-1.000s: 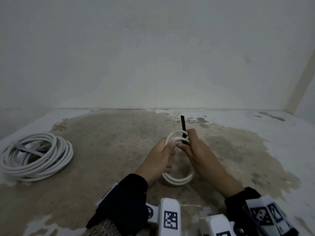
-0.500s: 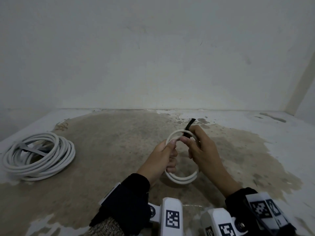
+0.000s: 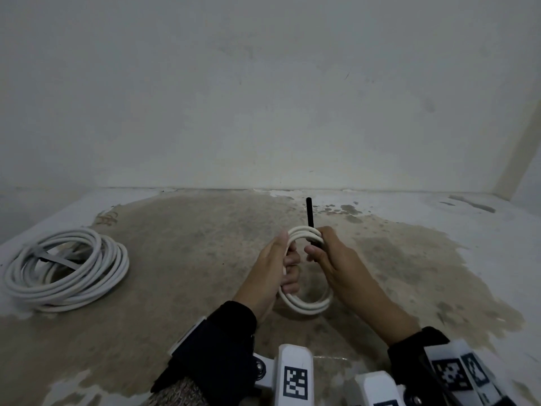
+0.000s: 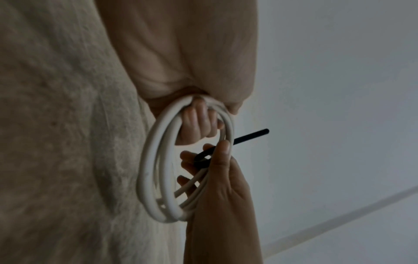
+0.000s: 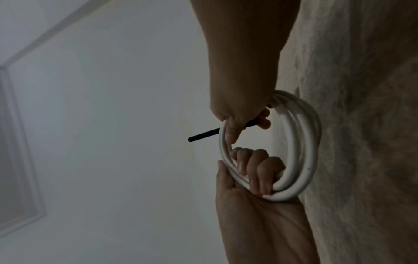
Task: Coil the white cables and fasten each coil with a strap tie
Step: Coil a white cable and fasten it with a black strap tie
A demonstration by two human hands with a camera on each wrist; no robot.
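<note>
1. Head view: the left hand [image 3: 270, 273] grips the left side of a small white coil [image 3: 304, 304], fingers curled through the loop, held above the floor [image 3: 181, 259]. The right hand [image 3: 336, 259] pinches a black strap [image 3: 309, 212] at the coil's top right; the strap's free end stands up just beyond both hands. A second, bigger coil [image 3: 64, 269] lies on the floor well to the left of the left hand, a grey tie [image 3: 54, 257] across it.
2. Left wrist view: left fingers [image 4: 199, 123] curl round the coil [image 4: 156, 175]; the right hand [image 4: 219, 178] holds the strap [image 4: 248, 136], looped round the strands.
3. Right wrist view: the right hand [image 5: 239, 110] pinches the strap [image 5: 203, 134] against the coil [image 5: 303, 160]; the left hand [image 5: 253, 171] grips the strands below.
</note>
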